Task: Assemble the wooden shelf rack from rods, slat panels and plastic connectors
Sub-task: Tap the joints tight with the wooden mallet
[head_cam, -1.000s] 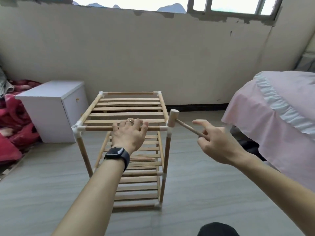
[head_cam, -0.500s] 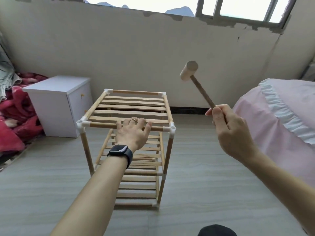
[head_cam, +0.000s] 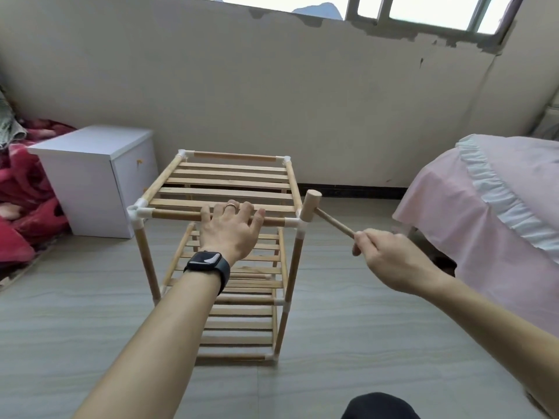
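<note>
The wooden shelf rack (head_cam: 220, 189) stands upright on the pale, wood-grain floor (head_cam: 363, 328), in the middle of the room and near the far wall. It has three slatted tiers joined by rods and white plastic connectors.

The left hand (head_cam: 230, 228) lies palm down on the front top rod (head_cam: 169, 215), fingers straight and spread over it. It wears a ring (head_cam: 231, 205), and a dark smartwatch (head_cam: 208, 263) sits on the wrist.

The right hand (head_cam: 390, 261) is curled tight round the handle end of a small wooden mallet (head_cam: 311, 207). The mallet head sits at the front right corner connector (head_cam: 298, 222); whether it touches cannot be told.

A white cabinet (head_cam: 90, 164) stands left of the rack, with a red blanket (head_cam: 21, 207) heaped beside it. A bed (head_cam: 499, 192) under a pink cover with a white frill fills the right side. The beige wall (head_cam: 272, 86) is scuffed, its plaster chipped below the window (head_cam: 423, 10).
</note>
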`<action>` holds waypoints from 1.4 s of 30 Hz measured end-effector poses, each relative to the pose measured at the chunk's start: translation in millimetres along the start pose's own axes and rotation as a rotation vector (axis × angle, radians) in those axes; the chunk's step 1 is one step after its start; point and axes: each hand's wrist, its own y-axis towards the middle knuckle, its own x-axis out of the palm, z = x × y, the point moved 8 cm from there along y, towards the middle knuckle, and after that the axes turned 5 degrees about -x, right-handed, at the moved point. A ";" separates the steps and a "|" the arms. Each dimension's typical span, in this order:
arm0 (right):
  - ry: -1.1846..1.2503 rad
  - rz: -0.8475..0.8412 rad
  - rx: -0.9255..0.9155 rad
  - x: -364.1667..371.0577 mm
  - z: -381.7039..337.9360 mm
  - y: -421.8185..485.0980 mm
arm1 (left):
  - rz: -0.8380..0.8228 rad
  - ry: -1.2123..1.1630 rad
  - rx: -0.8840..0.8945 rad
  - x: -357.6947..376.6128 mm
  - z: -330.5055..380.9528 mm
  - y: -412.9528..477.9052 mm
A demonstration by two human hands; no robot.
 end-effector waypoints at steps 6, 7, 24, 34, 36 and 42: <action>0.194 0.307 -0.110 -18.1 -8.1 -5.3 | 0.019 -0.085 0.055 2.3 -1.0 -0.2; 0.093 0.134 -0.068 -0.6 -6.7 -4.6 | 0.022 -0.127 0.082 2.7 -1.8 -1.6; 0.978 0.107 -0.019 48.9 -38.3 6.0 | 0.374 -0.303 0.142 -61.7 -13.2 -63.1; 0.673 -0.211 -0.288 82.1 -159.3 16.8 | 0.026 -0.746 -0.396 14.4 -137.0 -86.5; 0.533 -0.267 -0.334 78.8 -173.4 20.7 | 0.037 -0.710 -0.375 12.6 -140.0 -88.9; 0.608 0.171 -0.507 21.2 -190.7 25.5 | 0.000 -0.708 -0.335 17.5 -137.9 -88.6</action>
